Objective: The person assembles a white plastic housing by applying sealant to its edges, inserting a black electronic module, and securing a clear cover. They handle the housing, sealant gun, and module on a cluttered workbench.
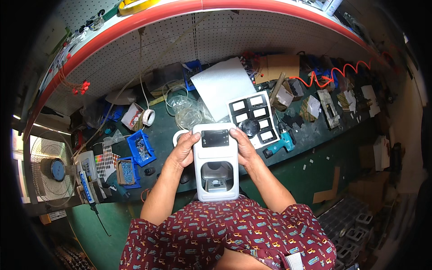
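A white plastic appliance housing (218,154) is held upright near my body, at the table's front edge. Near its top is a black display panel (215,138). Below that, a rounded opening shows a grey metal bracket (216,185) inside. My left hand (183,149) grips the housing's upper left side, thumb at the panel's corner; a white loop (177,136) sticks out behind it. On the opposite side my right hand (244,147) grips the upper right edge, thumb on the front. The fingers behind the housing are hidden.
Behind the housing lies a sheet of black-framed panels (238,106) with a round black part (250,127) on it. A teal cordless drill (281,143) rests to the right. Blue bins (141,148) of small parts and a fan (53,170) stand left; a red-edged shelf (198,6) spans above.
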